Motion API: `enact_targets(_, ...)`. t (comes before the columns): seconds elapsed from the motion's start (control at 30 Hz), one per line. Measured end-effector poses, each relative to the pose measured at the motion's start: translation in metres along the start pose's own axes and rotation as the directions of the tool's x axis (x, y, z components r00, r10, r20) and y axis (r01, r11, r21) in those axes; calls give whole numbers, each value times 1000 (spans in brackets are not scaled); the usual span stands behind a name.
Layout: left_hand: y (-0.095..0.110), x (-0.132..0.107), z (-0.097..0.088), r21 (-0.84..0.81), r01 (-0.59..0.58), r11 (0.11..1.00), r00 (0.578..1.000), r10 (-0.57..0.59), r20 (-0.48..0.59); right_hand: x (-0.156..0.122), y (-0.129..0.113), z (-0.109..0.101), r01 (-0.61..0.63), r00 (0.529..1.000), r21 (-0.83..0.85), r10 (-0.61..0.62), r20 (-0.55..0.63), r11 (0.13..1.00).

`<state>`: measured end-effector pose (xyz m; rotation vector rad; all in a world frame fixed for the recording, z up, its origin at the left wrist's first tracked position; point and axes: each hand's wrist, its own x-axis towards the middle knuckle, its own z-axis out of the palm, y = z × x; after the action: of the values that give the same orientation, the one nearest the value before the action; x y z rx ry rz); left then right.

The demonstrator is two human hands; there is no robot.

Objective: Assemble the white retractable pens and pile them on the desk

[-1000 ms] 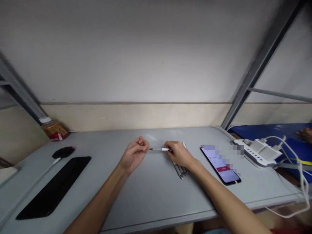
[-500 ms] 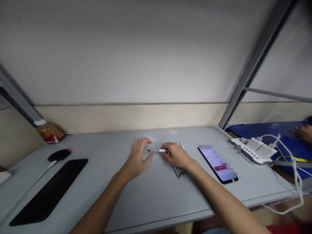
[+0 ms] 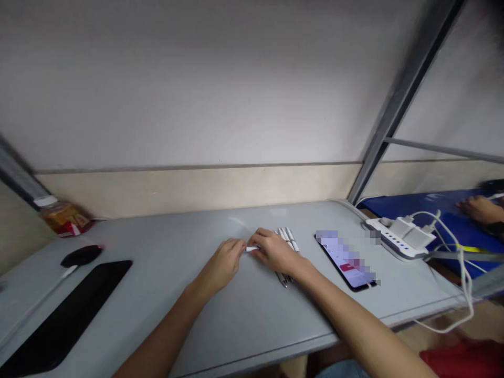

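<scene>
- Head view: grey counter (image 3: 244, 315) fills the lower half of the frame, pale wall behind it, metal frame post running up at upper right.
- Left hand (image 3: 221, 264) at centre frame, fingers curled, tips pinched on the near end of a white pen (image 3: 251, 248).
- Right hand (image 3: 273, 251) just right of it, closed on the other end of that pen; pen spans the small gap between both hands, low over the counter.
- Bundle of pens (image 3: 286, 237) lies on the counter under and behind the right hand, tips poking out at its wrist side.
- Phone (image 3: 345, 260), screen lit, right of centre, near the right forearm.
- White power strip (image 3: 397, 239) with chargers and cables at right edge.
- Black pad (image 3: 63, 320) lower left, dark mouse (image 3: 81, 255) above it, jar (image 3: 63, 217) at far left by the wall.
- Another person's hand (image 3: 478, 208) on a blue surface, far right.
</scene>
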<state>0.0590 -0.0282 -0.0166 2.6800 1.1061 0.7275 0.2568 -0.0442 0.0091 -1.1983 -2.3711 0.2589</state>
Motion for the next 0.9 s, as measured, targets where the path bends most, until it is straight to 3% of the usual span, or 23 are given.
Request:
enact_targets(0.17, 7, 0, -1, 20, 57, 998, 998, -57, 14, -1, -3, -1, -17, 994, -33, 21, 106, 999)
enact_targets(0.57, 9, 1, -12, 5, 55, 998, 995, -55, 85, 0, -9, 6, -15, 1000, -250, 9, -23, 968)
enact_targets(0.7, 8, 1, -8, 1, 59, 998, 997, -59, 48, 0, -13, 7, -41, 999, -309, 41, -4, 950)
enact_targets(0.9, 4, 3, -5, 43, 149, 988, 989, -148, -21, 0, -18, 11, 7, 999, -415, -27, -42, 910)
